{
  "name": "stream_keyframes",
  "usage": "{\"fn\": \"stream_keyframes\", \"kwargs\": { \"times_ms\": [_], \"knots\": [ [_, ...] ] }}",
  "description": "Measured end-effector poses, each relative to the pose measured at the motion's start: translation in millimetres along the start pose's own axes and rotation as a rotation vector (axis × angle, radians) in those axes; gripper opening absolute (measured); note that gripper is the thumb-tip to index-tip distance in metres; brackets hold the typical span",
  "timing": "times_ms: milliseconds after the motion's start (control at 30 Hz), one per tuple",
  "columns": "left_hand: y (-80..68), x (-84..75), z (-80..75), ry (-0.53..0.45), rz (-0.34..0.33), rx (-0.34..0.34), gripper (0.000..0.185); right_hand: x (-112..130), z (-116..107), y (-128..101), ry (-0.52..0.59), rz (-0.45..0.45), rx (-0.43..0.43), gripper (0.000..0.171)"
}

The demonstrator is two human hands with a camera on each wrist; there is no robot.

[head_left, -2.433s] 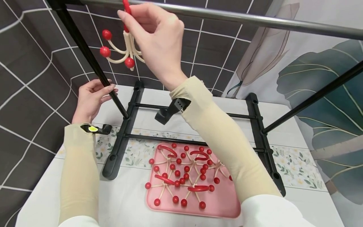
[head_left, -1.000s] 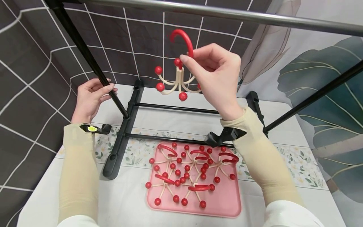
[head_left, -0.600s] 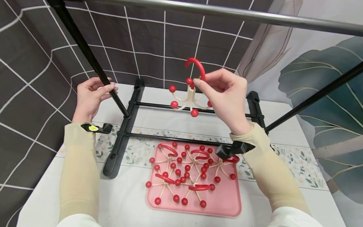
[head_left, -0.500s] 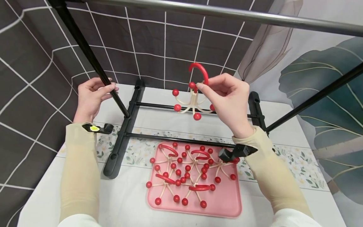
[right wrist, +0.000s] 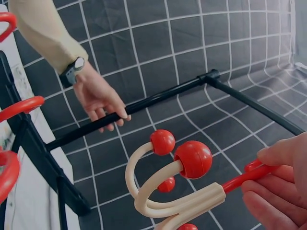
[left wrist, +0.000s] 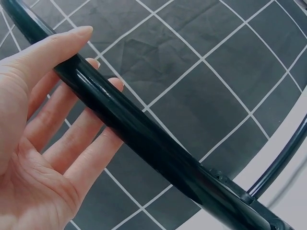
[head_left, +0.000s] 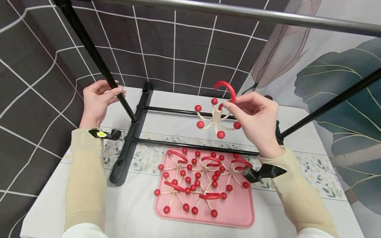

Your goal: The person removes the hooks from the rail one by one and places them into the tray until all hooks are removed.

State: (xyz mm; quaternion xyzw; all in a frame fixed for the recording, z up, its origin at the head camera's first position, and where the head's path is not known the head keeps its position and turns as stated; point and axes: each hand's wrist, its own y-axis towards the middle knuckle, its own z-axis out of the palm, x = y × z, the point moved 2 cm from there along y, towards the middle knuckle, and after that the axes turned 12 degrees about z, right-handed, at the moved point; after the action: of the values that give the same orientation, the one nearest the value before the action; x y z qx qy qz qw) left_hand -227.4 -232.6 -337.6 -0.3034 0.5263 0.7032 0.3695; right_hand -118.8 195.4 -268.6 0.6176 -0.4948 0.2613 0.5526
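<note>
My right hand pinches the base of the red hook on a multi-arm hook hanger. Its cream arms curve outward and end in red balls, and the hook's open curve points up. In the right wrist view, thumb and fingers of the right hand are on the red stem of the hanger. My left hand holds the slanting black pole of a rack. Seen from the left wrist, the thumb of this hand crosses the pole in front, with the fingers behind.
Several similar hangers lie on a pink tray in front of the rack. A metal rail spans the top. Black crossbars and a black foot stand on the white table.
From close under the top rail, my right hand has carried the hanger down and to the right, over the rack's lower crossbars. The left hand stays on the pole.
</note>
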Motion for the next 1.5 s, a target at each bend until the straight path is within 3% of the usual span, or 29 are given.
{"fn": "stream_keyframes", "kwargs": {
  "times_ms": [333,500,767,933,1100,1500],
  "knots": [
    [-0.4,-0.3,0.1,-0.01,-0.013,0.007,0.03,-8.0,-27.4,-24.9,0.066,0.097,0.046,0.018],
    [-0.2,-0.9,-0.8,-0.012,-0.019,0.006,0.026,-3.6,-39.1,-37.0,0.054,0.088,0.072,0.015],
    [-0.8,-2.0,-0.3,0.0,-0.034,0.006,0.028,-2.2,-53.4,-55.1,0.04,0.073,0.186,0.021],
    [-0.6,-2.2,-0.7,0.009,-0.041,0.009,0.028,-3.6,-61.7,-63.2,0.079,0.052,0.231,0.023],
    [-0.8,-2.6,-1.1,-0.001,-0.052,0.008,0.03,-1.9,-70.4,-71.3,0.02,0.047,0.271,0.03],
    [0.2,-6.2,-2.9,-0.01,-0.061,0.009,0.03,-1.5,-84.2,-87.1,0.197,0.04,0.47,0.035]
  ]
}}
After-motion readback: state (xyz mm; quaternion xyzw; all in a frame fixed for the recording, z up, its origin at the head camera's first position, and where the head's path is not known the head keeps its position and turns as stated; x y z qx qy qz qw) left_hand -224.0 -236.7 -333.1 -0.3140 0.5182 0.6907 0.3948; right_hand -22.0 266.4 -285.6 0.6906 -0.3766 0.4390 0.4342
